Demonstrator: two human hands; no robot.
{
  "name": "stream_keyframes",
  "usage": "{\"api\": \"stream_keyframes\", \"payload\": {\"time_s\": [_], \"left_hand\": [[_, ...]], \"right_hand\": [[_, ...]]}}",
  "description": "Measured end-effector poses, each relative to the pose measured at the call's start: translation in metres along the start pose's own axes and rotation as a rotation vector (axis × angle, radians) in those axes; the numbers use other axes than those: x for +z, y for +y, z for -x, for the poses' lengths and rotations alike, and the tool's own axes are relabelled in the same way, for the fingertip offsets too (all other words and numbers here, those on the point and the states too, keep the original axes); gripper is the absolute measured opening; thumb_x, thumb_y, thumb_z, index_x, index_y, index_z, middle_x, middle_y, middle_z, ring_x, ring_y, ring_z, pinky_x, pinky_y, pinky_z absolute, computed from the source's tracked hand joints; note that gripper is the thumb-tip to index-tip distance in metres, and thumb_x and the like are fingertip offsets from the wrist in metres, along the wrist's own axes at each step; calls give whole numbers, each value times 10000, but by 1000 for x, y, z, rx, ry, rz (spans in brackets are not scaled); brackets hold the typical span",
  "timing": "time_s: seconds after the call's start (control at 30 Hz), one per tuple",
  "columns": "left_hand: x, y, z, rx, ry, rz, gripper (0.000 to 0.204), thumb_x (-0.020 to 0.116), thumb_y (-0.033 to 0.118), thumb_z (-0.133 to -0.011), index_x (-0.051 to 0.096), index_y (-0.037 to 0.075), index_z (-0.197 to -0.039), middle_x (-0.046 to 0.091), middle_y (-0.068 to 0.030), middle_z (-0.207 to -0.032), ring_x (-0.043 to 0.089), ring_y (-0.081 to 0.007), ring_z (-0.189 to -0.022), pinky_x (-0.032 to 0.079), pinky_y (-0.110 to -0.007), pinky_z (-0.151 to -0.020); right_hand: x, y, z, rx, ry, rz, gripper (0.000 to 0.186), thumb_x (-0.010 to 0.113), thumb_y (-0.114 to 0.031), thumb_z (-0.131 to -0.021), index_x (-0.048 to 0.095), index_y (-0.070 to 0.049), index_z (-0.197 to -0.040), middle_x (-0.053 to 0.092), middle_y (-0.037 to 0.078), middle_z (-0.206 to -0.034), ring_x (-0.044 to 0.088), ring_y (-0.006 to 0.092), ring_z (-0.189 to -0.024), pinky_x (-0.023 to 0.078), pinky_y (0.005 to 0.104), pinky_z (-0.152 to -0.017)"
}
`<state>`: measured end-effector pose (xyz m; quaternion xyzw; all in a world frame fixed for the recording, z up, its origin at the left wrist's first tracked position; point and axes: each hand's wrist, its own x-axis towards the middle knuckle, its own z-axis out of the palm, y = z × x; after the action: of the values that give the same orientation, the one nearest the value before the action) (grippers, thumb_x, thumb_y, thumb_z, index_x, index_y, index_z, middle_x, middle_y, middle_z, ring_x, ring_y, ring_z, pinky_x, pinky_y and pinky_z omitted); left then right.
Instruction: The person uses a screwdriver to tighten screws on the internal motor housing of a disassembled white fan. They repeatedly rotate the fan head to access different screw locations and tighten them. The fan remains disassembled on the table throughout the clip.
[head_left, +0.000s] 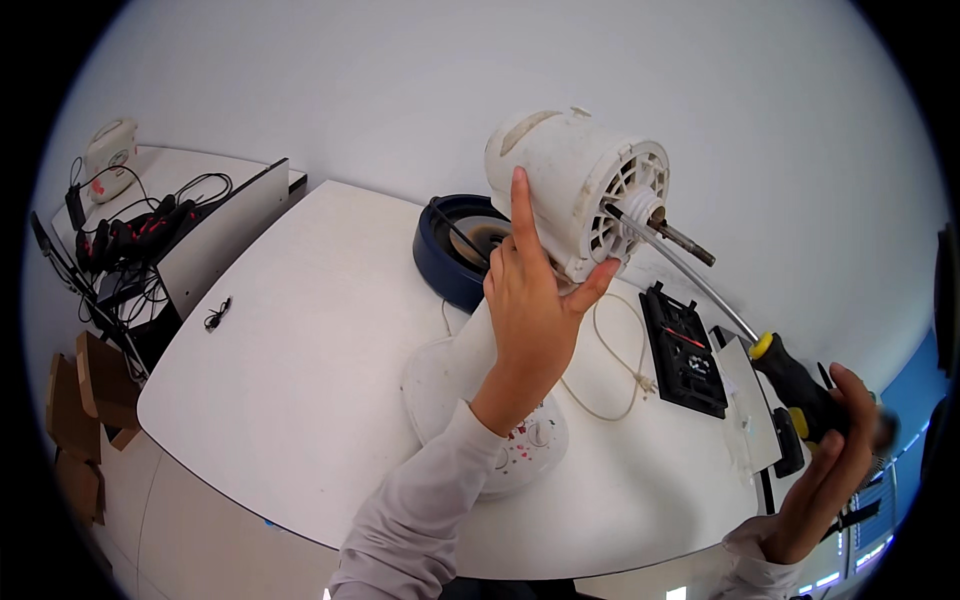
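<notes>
A white fan motor housing [560, 165] stands raised above the table on its stand, its slotted end and bare metal shaft [690, 243] facing right. My left hand [535, 290] grips the lower side of the housing, index finger stretched up along it and thumb at the slotted rim; the other fingers are partly hidden. At the right, my right hand [835, 460] is closed on the black-and-yellow handle of a long screwdriver [735, 318]. The screwdriver's tip reaches into the slots beside the shaft. Below my left wrist lies the white fan base [535, 455] with coloured flecks.
Behind the housing sits a dark blue round tub [440, 255]. A pale power cord [600, 415] with a plug curves near a black tool case [680, 350]. A small black cable [218, 314] lies on the table's left. Another table at left holds tangled cables [205, 190]; cardboard boxes [105, 385] stand below.
</notes>
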<state>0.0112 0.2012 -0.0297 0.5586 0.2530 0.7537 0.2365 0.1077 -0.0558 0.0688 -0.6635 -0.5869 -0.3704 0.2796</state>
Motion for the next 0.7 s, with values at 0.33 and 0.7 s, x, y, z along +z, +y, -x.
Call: {"api": "stream_keyframes", "payload": {"time_s": [0.33,0.7], "left_hand": [[-1,0,0,11,6,-45,972,645,541,-736,146,84,-1434,482,-72,-733,445,-254,-737,356,-370,-704],[-1,0,0,32,12,-95,979,669,515,-727,147,82,-1434,466,-53,-700,447,-243,-713,365,-365,-681]], "right_hand": [[3,-1,-5,-138,22,127,523,695,-26,-709,449,-89,-1167,468,142,-1081,517,272,-1001,469,322,-755],[1,2,7,-222,46,109,737,736,-7,-555,444,-135,-1219,405,95,-1187,491,265,-1022,479,360,-826]]}}
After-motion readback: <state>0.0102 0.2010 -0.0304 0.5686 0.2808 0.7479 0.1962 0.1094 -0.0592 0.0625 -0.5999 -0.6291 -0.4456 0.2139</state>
